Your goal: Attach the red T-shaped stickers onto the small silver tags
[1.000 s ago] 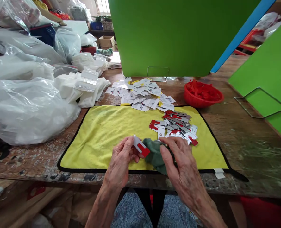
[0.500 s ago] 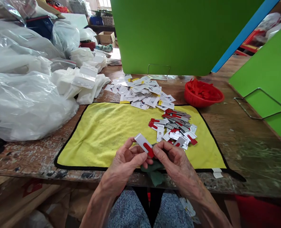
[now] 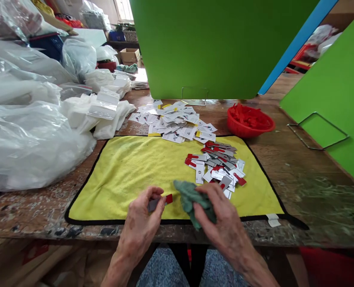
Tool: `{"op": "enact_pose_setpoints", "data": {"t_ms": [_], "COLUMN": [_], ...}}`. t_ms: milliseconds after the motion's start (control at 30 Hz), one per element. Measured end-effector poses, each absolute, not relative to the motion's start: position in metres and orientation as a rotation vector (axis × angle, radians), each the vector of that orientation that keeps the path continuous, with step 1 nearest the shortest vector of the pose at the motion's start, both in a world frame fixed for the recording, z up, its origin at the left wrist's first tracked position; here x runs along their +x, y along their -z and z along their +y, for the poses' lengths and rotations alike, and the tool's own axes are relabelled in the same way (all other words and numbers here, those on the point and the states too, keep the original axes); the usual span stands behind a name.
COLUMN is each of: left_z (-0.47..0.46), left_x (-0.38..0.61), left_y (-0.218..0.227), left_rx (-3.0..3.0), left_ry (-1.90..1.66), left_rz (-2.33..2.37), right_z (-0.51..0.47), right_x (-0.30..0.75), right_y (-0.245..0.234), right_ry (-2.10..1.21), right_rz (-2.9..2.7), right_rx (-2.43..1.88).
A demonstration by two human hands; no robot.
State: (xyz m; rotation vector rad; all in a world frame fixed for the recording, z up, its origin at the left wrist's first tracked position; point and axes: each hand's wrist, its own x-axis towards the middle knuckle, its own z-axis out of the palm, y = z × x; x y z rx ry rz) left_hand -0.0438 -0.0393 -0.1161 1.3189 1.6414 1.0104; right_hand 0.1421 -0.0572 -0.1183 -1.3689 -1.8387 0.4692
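My left hand [image 3: 140,220] pinches a small flat grey piece with a red end [image 3: 169,198], just above the yellow cloth [image 3: 129,171] with black edging. My right hand [image 3: 223,217] is closed around a crumpled green rag [image 3: 189,196], which is apart from the piece. Beyond my right hand, a pile of similar grey, white and red pieces [image 3: 221,159] lies on the cloth. What kind of item these pieces are I cannot make out. Behind them, loose white printed cards [image 3: 177,121] with some yellow parts are heaped over the cloth's far edge.
A red bowl [image 3: 248,129] of red pieces stands at the back right. Large green boards [image 3: 219,52] rise behind, one with a wire stand [image 3: 317,129] at right. Clear plastic bags [image 3: 33,147] and stacked white pouches [image 3: 105,103] crowd the left of the wooden table [image 3: 45,209].
The piece has tilted down and moved left in my left hand. My right hand has left the piece and now grips the green rag, lifted from near the table edge.
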Motion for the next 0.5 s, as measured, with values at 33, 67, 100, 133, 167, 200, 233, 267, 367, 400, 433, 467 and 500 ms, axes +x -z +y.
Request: {"op": "enact_pose_setpoints", "data": {"t_ms": [33,67,100,133,167,200,233,267,367,400,433,467,500], "left_z": [-0.041,-0.043,-0.044,-0.045,-0.046,-0.045,-0.045,-0.044,-0.042,-0.043,-0.043,-0.043,-0.043], "left_x": [-0.046,-0.048,-0.050,-0.052,-0.053,-0.053,-0.052,-0.051,-0.043,-0.040,-0.038,-0.037,-0.036], "left_y": [0.119,0.120,0.120,0.120,0.118,0.115,0.112,0.108,0.099,0.098,0.098,0.099,0.101], "left_rx": [1.372,1.405,1.432,1.449,1.445,1.408,1.331,1.223,0.865,0.777,0.706,0.650,0.604], "left_ry": [-0.941,-0.886,-0.847,-0.821,-0.813,-0.814,-0.823,-0.843,-0.950,-0.987,-1.012,-1.024,-1.026], "left_rz": [1.636,1.624,1.615,1.609,1.601,1.578,1.539,1.485,1.311,1.269,1.238,1.214,1.196], "right_z": [-0.055,-0.053,-0.051,-0.051,-0.051,-0.051,-0.052,-0.053,-0.056,-0.056,-0.057,-0.056,-0.056], "right_x": [0.145,0.148,0.150,0.150,0.149,0.146,0.142,0.136,0.116,0.111,0.107,0.105,0.106], "right_y": [0.115,0.113,0.112,0.112,0.112,0.113,0.114,0.115,0.117,0.118,0.118,0.118,0.118], "right_ry": [-0.509,-0.545,-0.581,-0.618,-0.647,-0.657,-0.651,-0.636,-0.647,-0.701,-0.763,-0.822,-0.868], "right_rz": [-1.768,-1.709,-1.663,-1.627,-1.599,-1.578,-1.564,-1.558,-1.567,-1.587,-1.608,-1.629,-1.647], "right_rx": [-1.404,-1.436,-1.459,-1.468,-1.468,-1.457,-1.440,-1.414,-1.333,-1.316,-1.303,-1.293,-1.283]}}
